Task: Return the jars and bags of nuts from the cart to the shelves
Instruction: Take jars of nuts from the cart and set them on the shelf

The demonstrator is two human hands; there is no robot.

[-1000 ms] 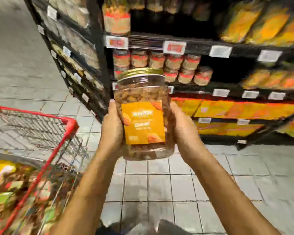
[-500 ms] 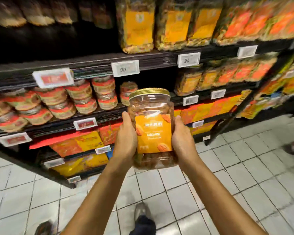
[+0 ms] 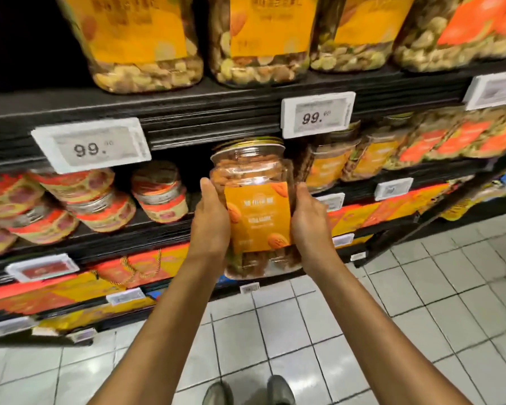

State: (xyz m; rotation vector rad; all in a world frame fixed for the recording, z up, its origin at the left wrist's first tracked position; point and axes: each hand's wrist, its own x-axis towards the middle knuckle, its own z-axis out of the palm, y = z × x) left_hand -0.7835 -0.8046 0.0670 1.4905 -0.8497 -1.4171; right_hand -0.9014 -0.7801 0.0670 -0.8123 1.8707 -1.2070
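While both arms reach forward, the left hand (image 3: 212, 223) and the right hand (image 3: 310, 220) clasp a clear jar of almonds (image 3: 254, 211) between them, each palm pressed on one side of it. The jar is upright, with a gold lid and an orange label facing the person. It is in the air before the front edge of the middle shelf (image 3: 146, 229), in front of a dark gap in the row. To the left of the gap lie small jars with red labels (image 3: 158, 191); to the right stand jars with orange labels (image 3: 327, 168). Above, the upper shelf (image 3: 216, 112) carries big jars of mixed nuts (image 3: 146, 42), and two price tags (image 3: 317, 114) on its front edge show 99. Below, the floor is of pale tiles (image 3: 304, 331), with two shoes (image 3: 281, 390) at the bottom edge.
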